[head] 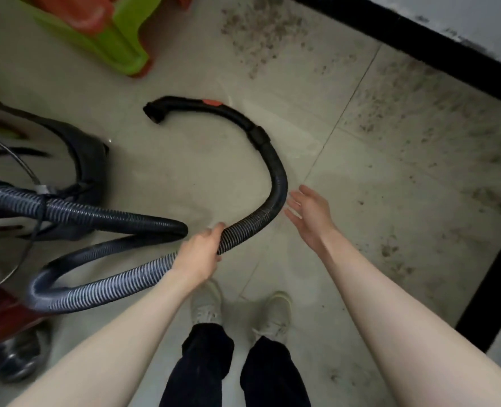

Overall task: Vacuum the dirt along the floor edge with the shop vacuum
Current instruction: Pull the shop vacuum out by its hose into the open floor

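Left hand (200,254) grips the ribbed hose (143,277) mid-length; right hand (309,215) hangs open, fingers spread, just beside the hose bend and holding nothing. From there the hose curves forward and left to the black nozzle handle (202,108) lying on the floor (184,177), nearer the right hand. Dirt (419,127) lies ahead and right, along the black edge (419,42). Shop vacuum (67,160) at left is blurred, partly cut off.

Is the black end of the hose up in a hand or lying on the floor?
Lying on the floor. The nozzle end rests on the tiles; the left hand grips the hose farther back.
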{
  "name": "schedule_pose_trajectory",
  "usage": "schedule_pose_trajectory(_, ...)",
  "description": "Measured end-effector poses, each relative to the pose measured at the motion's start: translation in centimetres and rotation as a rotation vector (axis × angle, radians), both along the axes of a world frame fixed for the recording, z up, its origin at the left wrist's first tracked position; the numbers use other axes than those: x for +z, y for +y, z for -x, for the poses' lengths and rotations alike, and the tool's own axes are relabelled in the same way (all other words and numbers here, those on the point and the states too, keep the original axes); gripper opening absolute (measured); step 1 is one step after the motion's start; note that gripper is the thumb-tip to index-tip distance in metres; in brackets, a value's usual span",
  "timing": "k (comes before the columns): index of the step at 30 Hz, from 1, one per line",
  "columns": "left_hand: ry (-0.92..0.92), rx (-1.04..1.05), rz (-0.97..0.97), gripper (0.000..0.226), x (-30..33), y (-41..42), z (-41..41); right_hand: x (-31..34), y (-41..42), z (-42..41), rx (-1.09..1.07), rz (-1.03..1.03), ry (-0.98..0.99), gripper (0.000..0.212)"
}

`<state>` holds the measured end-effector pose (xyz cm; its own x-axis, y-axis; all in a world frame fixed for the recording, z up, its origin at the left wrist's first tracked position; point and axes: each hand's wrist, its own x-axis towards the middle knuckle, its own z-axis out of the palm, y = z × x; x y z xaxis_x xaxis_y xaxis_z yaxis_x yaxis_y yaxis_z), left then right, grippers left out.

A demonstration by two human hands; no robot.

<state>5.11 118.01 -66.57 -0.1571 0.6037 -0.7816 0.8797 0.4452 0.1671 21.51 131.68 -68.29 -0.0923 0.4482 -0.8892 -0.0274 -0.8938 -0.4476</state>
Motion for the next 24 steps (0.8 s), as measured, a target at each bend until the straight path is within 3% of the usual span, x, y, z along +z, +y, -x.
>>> schedule_pose_trajectory(5, 0.080, 0.161, -0.126, 0.058, -4.6, 0.7, 2.2, -3.3, -1.5, 2.1, 0.539, -0.094, -0.134, 0.048)
schedule_pose_trajectory(12, -0.011, 0.218, -0.204, 0.057, -6.9, 1.6, 2.9, -4.3, -4.0, 3.5, 0.730, -0.071, -0.201, 0.046)
schedule_pose_trajectory(18, -0.066, 0.148, -0.326, 0.061, -0.1, 1.6, 4.5, 2.9, -3.1, 5.7, 1.012, -0.345, -0.325, 0.049)
schedule_pose_trajectory(24, 0.030, 0.158, -0.464, 0.059, 13.7, -0.1, 7.4, 17.2, -3.1, 8.8, 1.459, -0.750, -0.470, 0.056)
